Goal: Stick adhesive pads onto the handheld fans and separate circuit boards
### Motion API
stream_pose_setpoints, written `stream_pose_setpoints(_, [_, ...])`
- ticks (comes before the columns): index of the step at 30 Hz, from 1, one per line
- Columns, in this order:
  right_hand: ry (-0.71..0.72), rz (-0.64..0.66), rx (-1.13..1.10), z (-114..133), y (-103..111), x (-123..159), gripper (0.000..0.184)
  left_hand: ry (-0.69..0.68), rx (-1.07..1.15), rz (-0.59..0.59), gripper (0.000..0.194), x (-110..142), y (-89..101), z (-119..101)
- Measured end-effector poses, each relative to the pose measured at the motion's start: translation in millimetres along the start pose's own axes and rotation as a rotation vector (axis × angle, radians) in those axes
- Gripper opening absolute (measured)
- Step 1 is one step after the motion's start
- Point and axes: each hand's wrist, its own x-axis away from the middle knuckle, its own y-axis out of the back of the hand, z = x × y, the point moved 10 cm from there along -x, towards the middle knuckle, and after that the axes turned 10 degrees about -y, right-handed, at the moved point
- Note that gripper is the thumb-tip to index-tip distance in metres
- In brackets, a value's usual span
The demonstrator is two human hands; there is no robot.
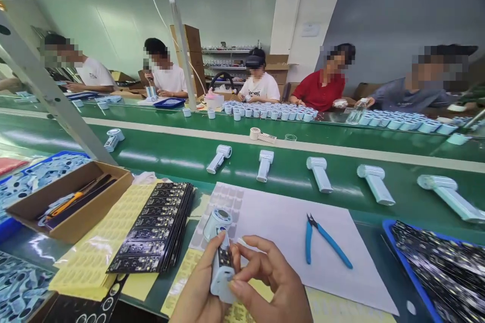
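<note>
My left hand point(197, 287) grips a small pale-blue handheld fan body point(220, 257), its round head pointing up and an exposed dark circuit board along the handle. My right hand point(273, 282) is closed around the same fan body from the right, thumb and fingertips pinching at the handle near the board. Both hands hover over a white sheet point(295, 232) at the near edge of the bench. Blue side cutters point(322, 242) lie on that sheet just right of my hands.
A stack of black circuit board panels point(159, 227) lies on yellow label sheets point(98, 247) at left, beside a cardboard box point(71, 202) of tools. Several finished fans point(320, 172) ride the green conveyor belt point(189, 156). A blue tray point(443, 267) of boards sits right. Several people work opposite.
</note>
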Motion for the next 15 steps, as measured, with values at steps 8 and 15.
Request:
stream_pose_setpoints(8, [-0.040,-0.029,0.007,9.1,-4.3,7.3,0.042,0.028,0.068,0.013,0.004,9.4,-6.8,2.7])
stream_pose_setpoints(15, [-0.047,-0.056,-0.007,7.4,-4.8,7.3,0.040,0.059,0.103,0.005,0.004,13.2,-11.4,5.7])
